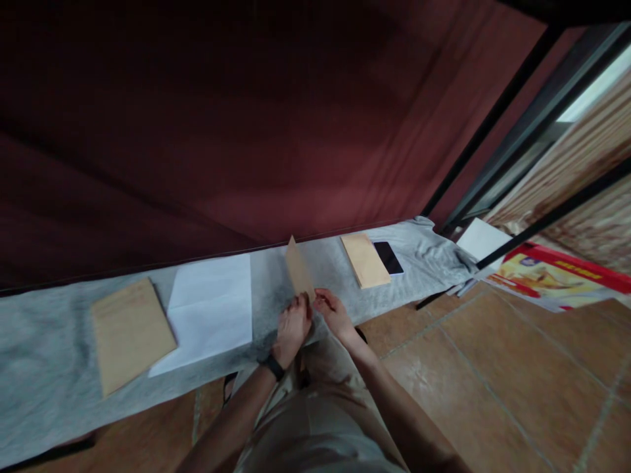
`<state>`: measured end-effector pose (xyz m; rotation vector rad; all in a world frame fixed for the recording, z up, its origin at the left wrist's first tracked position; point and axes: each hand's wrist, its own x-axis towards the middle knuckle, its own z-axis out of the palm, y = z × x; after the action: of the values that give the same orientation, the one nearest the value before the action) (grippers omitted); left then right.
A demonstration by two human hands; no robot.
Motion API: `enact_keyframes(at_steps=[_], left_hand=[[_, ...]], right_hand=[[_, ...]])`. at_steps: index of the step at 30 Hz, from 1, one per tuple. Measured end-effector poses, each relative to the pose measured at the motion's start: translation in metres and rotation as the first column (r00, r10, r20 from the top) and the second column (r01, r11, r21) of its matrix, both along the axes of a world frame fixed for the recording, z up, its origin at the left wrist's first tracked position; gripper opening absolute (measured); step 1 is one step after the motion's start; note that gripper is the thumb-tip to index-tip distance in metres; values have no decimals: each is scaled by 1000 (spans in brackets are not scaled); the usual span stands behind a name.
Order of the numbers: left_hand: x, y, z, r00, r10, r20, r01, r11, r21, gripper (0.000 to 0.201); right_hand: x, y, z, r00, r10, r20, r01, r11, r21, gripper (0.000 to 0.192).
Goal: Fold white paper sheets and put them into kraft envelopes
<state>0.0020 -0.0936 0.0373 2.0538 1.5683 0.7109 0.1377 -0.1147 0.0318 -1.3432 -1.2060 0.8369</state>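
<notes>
The flat tan paper envelope [300, 268] points forward over the grey fabric cloth [269, 282], long axis slanting left, its near end gripped by the left hand [292, 327], the right hand [336, 314] curled at its right, hold unclear.

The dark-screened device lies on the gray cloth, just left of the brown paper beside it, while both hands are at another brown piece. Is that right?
Not quite: in the head view, the dark-screened device lies just right of the brown paper beside it. It is on the gray cloth, and the left hand and right hand are at another brown piece.
</notes>
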Motion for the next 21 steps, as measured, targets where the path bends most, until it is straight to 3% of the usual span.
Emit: enact_keyframes(at_steps=[2, 4, 6, 8, 10, 12, 15, 18, 20, 21], left_hand=[[-2, 6, 5, 965, 97, 244, -55, 983, -173, 19], [-2, 6, 7, 839, 218, 498, -63, 949, -308, 20], [2, 0, 4, 608, 345, 715, -13, 905, -425, 22], [9, -8, -3, 328, 492, 807, 92, 833, -546, 22], [16, -15, -10, 210, 594, 777, 162, 762, -627, 22], [22, -18, -15, 190, 647, 738, 187, 714, -674, 24], [22, -20, -18, 216, 666, 714, 225, 678, -700, 30], [15, -27, -17, 291, 642, 709, 294, 645, -705, 35], [8, -35, -16, 429, 535, 728, 256, 701, -666, 37], [3, -38, -16, 528, 439, 727, 193, 772, -606, 37]], right_hand=[[-8, 0, 7, 1000, 26, -5, -26, 999, 19, 32], [-11, -1, 7, 999, -21, 31, 21, 1000, 8, 37], [-10, -2, -1, 993, -84, 83, 87, 995, -42, 44], [-8, -4, -11, 988, -102, 113, 113, 988, -105, 48], [-6, -5, -21, 993, -69, 93, 82, 987, -141, 49], [-5, -6, -28, 999, -35, 29, 39, 988, -150, 47], [-4, -5, -32, 995, -50, -88, 34, 983, -180, 47], [-3, 0, -35, 982, -91, -164, 59, 979, -193, 48], [-1, 3, -38, 978, -124, -169, 92, 978, -187, 47], [0, 4, -40, 979, -134, -153, 106, 978, -182, 46]])
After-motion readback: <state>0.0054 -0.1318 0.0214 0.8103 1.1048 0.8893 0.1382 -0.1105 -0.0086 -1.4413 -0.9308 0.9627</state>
